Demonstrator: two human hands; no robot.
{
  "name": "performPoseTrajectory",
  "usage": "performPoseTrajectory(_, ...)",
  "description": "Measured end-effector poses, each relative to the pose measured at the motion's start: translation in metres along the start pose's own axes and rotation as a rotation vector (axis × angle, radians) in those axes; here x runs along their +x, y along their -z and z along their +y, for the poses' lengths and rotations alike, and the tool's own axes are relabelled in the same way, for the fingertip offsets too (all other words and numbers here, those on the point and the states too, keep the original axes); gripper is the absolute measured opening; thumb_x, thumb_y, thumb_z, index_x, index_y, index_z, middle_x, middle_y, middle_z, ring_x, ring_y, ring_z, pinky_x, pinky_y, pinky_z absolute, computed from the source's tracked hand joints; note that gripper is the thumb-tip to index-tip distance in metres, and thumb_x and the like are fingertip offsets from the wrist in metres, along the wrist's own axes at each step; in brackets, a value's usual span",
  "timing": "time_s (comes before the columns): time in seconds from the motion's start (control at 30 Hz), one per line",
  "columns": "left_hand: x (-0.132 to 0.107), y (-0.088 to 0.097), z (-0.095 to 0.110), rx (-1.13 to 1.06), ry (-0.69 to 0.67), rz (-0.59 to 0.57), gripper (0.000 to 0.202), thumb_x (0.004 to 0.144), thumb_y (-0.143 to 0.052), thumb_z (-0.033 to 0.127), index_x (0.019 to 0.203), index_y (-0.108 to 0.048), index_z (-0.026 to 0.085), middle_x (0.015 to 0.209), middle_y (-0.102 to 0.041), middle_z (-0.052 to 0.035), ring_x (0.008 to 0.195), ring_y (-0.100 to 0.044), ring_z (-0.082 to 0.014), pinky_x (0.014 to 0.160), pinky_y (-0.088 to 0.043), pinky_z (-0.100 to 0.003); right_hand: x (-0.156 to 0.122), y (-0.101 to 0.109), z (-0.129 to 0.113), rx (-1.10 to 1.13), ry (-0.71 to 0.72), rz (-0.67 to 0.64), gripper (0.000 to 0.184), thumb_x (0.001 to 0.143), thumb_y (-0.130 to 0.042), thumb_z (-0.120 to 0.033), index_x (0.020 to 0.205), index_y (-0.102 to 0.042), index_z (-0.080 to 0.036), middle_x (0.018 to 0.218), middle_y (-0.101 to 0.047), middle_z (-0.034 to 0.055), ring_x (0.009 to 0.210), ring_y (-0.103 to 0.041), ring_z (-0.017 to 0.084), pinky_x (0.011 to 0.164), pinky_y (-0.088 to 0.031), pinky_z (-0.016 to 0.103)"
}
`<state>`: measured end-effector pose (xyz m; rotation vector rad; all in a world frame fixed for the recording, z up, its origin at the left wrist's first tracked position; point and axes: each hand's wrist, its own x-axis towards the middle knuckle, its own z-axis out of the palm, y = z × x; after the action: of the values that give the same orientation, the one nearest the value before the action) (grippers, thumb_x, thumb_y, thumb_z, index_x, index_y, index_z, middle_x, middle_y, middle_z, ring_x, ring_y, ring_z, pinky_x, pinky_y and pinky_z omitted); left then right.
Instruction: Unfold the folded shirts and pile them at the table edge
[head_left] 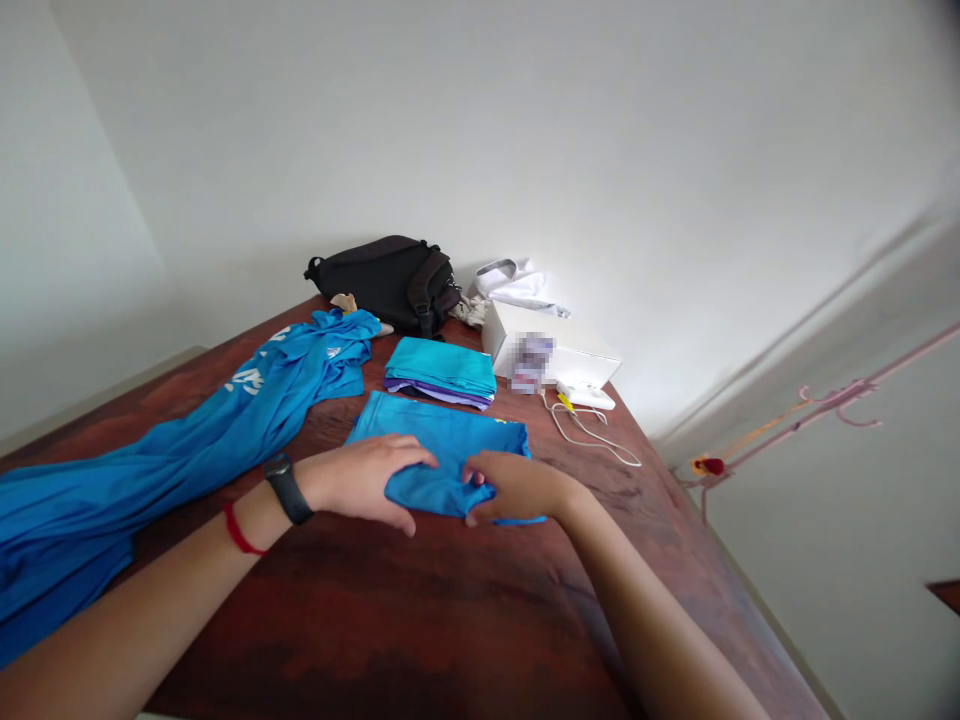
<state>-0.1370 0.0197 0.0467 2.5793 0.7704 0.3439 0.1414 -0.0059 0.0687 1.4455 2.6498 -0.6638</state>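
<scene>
Looking down from my head camera, I have both hands on a folded blue cloth (450, 425) lying flat at mid-table, well in from the right edge of the table (420, 620). My right hand (521, 487) is curled, its fingers and thumb pinching the cloth's near side. My left hand (369, 480) lies on the cloth's near left part, thumb and fingers spread apart; I wear a black band (287, 488) and a red one (241, 532) on that arm. Just beyond the cloth, toward the far edge, sits a stack of folded clothes (441, 370), turquoise on top. A loose blue garment (195, 445) with white print sprawls along the left edge. By the far edge rests a black backpack (382, 278); near the far right corner stands a white box (555, 340), a white cable (574, 430) looping in front toward the right edge.
</scene>
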Motion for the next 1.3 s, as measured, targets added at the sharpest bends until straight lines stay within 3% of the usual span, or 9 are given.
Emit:
performPoseTrajectory(0.1,-0.003,-0.012,0.005,0.047,0.000,-0.019,0.074,0.071,-0.081,0.038,0.139,-0.054,0.027,0.137,-0.056,-0.0089,0.125,-0.055,-0.0333,0.105,-0.044,-0.042,-0.001,-0.009,-0.011,-0.123,-0.006,-0.001,0.055,0.067,-0.086,-0.038,0.116,-0.065,-0.020,0.113,-0.066,0.0100,0.105,-0.062,0.030,0.082,-0.046,0.034)
performPoseTrajectory(0.2,-0.002,-0.015,0.002,0.054,0.012,-0.012,0.055,0.077,-0.066,0.015,0.130,-0.058,0.024,0.132,-0.059,-0.0078,0.121,-0.058,-0.0276,0.104,-0.044,-0.037,0.000,-0.011,-0.013,-0.165,-0.019,0.013,0.041,0.076,-0.077,-0.029,0.114,-0.066,-0.018,0.112,-0.067,0.0110,0.104,-0.063,0.029,0.084,-0.045,0.033)
performPoseTrajectory(0.3,0.001,-0.013,-0.002,0.063,0.030,0.037,0.036,0.081,-0.053,0.007,0.112,-0.065,0.021,0.116,-0.065,-0.0060,0.107,-0.063,-0.0226,0.095,-0.047,-0.032,0.003,-0.007,-0.012,-0.158,0.000,0.044,0.026,0.087,-0.060,-0.021,0.111,-0.069,-0.018,0.111,-0.070,0.0112,0.103,-0.064,0.026,0.086,-0.043,0.032)
performPoseTrajectory(0.43,0.003,-0.005,-0.007,0.114,0.094,0.120,0.021,0.093,-0.046,0.014,0.091,-0.066,0.020,0.096,-0.068,-0.0048,0.093,-0.065,-0.0217,0.084,-0.046,-0.031,0.005,0.001,-0.005,-0.132,0.003,0.047,0.022,0.093,-0.053,-0.023,0.100,-0.074,-0.017,0.104,-0.074,0.0104,0.097,-0.065,0.024,0.082,-0.042,0.030)
performPoseTrajectory(0.63,0.005,0.008,-0.011,0.075,0.158,0.225,0.025,0.101,-0.044,0.029,0.088,-0.064,0.020,0.081,-0.068,-0.0015,0.076,-0.065,-0.0192,0.068,-0.040,-0.027,0.004,0.013,0.000,-0.142,-0.012,0.084,0.027,0.095,-0.050,-0.022,0.082,-0.073,-0.018,0.088,-0.075,0.0063,0.082,-0.066,0.019,0.074,-0.040,0.027)
performPoseTrajectory(0.9,0.006,0.013,-0.008,0.096,0.214,0.521,0.031,0.103,-0.040,0.042,0.106,-0.066,0.025,0.102,-0.074,-0.0023,0.091,-0.070,-0.0226,0.080,-0.047,-0.029,0.001,0.026,0.000,-0.106,-0.171,0.357,0.028,0.098,-0.047,-0.029,0.101,-0.075,-0.024,0.100,-0.076,0.0055,0.094,-0.067,0.022,0.081,-0.043,0.028)
performPoseTrajectory(1.03,0.007,0.013,-0.015,0.008,0.208,0.562,0.033,0.102,-0.042,0.046,0.108,-0.067,0.025,0.107,-0.075,-0.0030,0.099,-0.069,-0.0236,0.089,-0.048,-0.031,0.004,0.024,0.001,-0.086,-0.214,0.515,0.027,0.099,-0.047,-0.029,0.103,-0.073,-0.023,0.104,-0.074,0.0065,0.095,-0.066,0.023,0.082,-0.044,0.029)
performPoseTrajectory(1.2,0.006,0.016,-0.035,-0.039,0.258,0.555,0.028,0.097,-0.051,0.043,0.101,-0.070,0.024,0.099,-0.075,-0.0032,0.090,-0.069,-0.0230,0.080,-0.050,-0.030,0.013,0.018,0.015,-0.116,-0.297,0.662,0.026,0.098,-0.047,-0.028,0.103,-0.072,-0.021,0.104,-0.072,0.0077,0.098,-0.064,0.023,0.082,-0.044,0.029)
performPoseTrajectory(1.3,0.005,0.022,-0.041,-0.088,0.267,0.626,0.027,0.095,-0.053,0.043,0.096,-0.070,0.022,0.094,-0.075,-0.0031,0.082,-0.067,-0.0205,0.075,-0.049,-0.029,0.014,0.018,0.026,-0.105,-0.387,0.669,0.028,0.098,-0.046,-0.028,0.101,-0.072,-0.019,0.103,-0.071,0.0095,0.096,-0.065,0.023,0.081,-0.045,0.029)
